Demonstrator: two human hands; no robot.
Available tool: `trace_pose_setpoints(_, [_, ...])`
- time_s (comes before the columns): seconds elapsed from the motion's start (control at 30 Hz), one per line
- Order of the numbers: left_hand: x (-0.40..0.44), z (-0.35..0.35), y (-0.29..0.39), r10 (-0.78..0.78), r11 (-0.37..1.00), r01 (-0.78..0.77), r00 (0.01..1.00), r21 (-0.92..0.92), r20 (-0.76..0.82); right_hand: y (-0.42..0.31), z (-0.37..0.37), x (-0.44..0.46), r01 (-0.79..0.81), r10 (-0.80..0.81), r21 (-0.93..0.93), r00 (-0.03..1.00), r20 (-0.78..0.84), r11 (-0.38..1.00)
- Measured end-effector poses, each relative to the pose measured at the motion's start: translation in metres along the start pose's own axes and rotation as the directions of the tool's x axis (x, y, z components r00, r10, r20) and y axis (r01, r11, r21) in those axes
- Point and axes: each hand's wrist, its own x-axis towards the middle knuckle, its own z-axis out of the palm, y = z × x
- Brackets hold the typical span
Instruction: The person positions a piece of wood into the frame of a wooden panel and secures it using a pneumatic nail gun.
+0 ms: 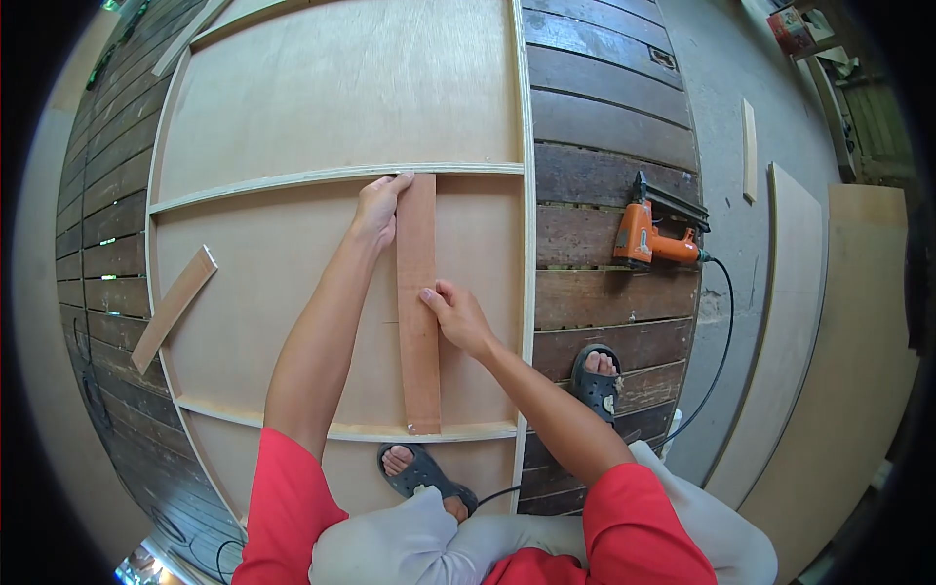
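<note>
A flat reddish wooden strip [419, 361] stretches lengthwise between two crosspieces of a large plywood frame [331, 177]. At the strip's far end, my left hand [378, 209] is closed on its left edge, with a finger over the crosspiece. My right hand [455, 314] pinches the strip's right edge near the middle, thumb on top. The near end of the strip meets the crosspiece close to my foot. A shorter wooden piece [175, 309] lies slanted across the frame's left rail, apart from both hands.
An orange nail gun [643, 237] with a black hose [729, 322] lies on the dark slatted platform [604, 107] at right. Long boards [780, 322] and a narrow strip [749, 151] lie on the concrete floor. One sandalled foot [419, 468] is inside the frame, the other [597, 378] outside.
</note>
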Motion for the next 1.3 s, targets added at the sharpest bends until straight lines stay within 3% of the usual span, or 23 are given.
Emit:
trace_pose_setpoints(0.17, [-0.013, -0.003, -0.006, 0.002, 0.999, 0.002, 0.995, -0.036, 0.097, -0.004, -0.009, 0.000, -0.049, 0.051, -0.032, 0.995, 0.082, 0.998])
trace_pose_setpoints(0.23, [-0.028, -0.008, -0.014, -0.012, 0.998, 0.004, 0.993, 0.065, 0.116, -0.014, -0.024, -0.004, -0.097, 0.105, -0.063, 0.985, 0.139, 0.993])
trace_pose_setpoints(0.27, [-0.035, -0.010, -0.017, -0.024, 0.999, 0.021, 0.994, 0.027, 0.102, -0.023, -0.041, -0.006, -0.024, 0.090, -0.320, 0.977, 0.192, 0.947])
trace_pose_setpoints(0.33, [-0.043, -0.018, -0.025, -0.017, 1.000, 0.017, 0.993, 0.001, 0.120, -0.061, -0.083, -0.015, 0.071, 0.170, -0.711, 0.950, 0.263, 0.699])
trace_pose_setpoints(0.4, [-0.046, -0.025, -0.038, -0.013, 0.999, 0.018, 0.986, -0.027, 0.166, -0.115, -0.134, -0.035, 0.055, 0.342, -0.921, 0.918, 0.199, 0.387])
trace_pose_setpoints(0.43, [-0.044, -0.028, -0.044, 0.008, 1.000, -0.008, 0.986, -0.005, 0.167, -0.128, -0.169, -0.045, 0.091, 0.302, -0.932, 0.931, 0.205, 0.351])
trace_pose_setpoints(0.5, [-0.043, -0.028, -0.055, 0.047, 0.999, -0.047, 0.978, -0.001, 0.201, -0.180, -0.218, -0.081, 0.008, 0.311, -0.988, 0.949, 0.056, 0.154])
trace_pose_setpoints(0.6, [-0.039, -0.028, -0.051, 0.051, 0.998, -0.057, 0.985, 0.035, 0.163, -0.218, -0.269, -0.144, -0.245, 0.037, -0.964, 0.970, -0.242, 0.106])
trace_pose_setpoints(0.67, [-0.041, -0.034, -0.053, 0.023, 0.998, -0.035, 0.979, 0.058, 0.204, -0.216, -0.291, -0.178, -0.311, -0.001, -0.944, 0.950, -0.313, 0.113])
trace_pose_setpoints(0.73, [-0.042, -0.036, -0.052, 0.007, 0.999, -0.018, 0.978, 0.051, 0.210, -0.201, -0.304, -0.185, -0.443, -0.096, -0.896, 0.892, -0.443, 0.019])
trace_pose_setpoints(0.8, [-0.042, -0.033, -0.051, -0.015, 0.999, 0.007, 0.980, 0.043, 0.197, -0.176, -0.306, -0.175, -0.498, -0.046, -0.867, 0.866, -0.497, 0.007])
trace_pose_setpoints(0.83, [-0.046, -0.032, -0.048, -0.023, 0.999, 0.017, 0.984, 0.035, 0.177, -0.154, -0.318, -0.161, -0.451, -0.022, -0.880, 0.891, -0.453, -0.150])
trace_pose_setpoints(0.97, [-0.060, -0.037, -0.035, -0.116, 0.992, 0.106, 0.976, 0.066, 0.184, -0.082, -0.340, -0.088, -0.351, 0.060, -0.920, 0.929, -0.365, -0.175])
trace_pose_setpoints(1.03, [-0.054, -0.039, -0.041, -0.106, 0.989, 0.081, 0.971, 0.122, 0.214, -0.050, -0.346, -0.056, -0.244, -0.149, -0.948, 0.965, -0.216, -0.206])
trace_pose_setpoints(1.13, [-0.058, -0.037, -0.036, -0.153, 0.980, 0.121, 0.965, 0.157, 0.211, -0.005, -0.363, -0.013, -0.218, -0.036, -0.949, 0.976, -0.216, -0.229])
trace_pose_setpoints(1.17, [-0.061, -0.038, -0.035, -0.172, 0.978, 0.146, 0.968, 0.147, 0.180, 0.002, -0.371, -0.009, -0.208, -0.065, -0.960, 0.978, -0.200, -0.187])
trace_pose_setpoints(1.23, [-0.064, -0.035, -0.029, -0.219, 0.965, 0.185, 0.958, 0.187, 0.185, -0.008, -0.374, -0.009, -0.083, -0.065, -0.982, 0.995, -0.073, -0.172])
trace_pose_setpoints(1.3, [-0.062, -0.033, -0.027, -0.211, 0.967, 0.182, 0.964, 0.176, 0.164, -0.019, -0.399, -0.005, -0.008, 0.047, -0.983, 0.999, -0.017, -0.181])
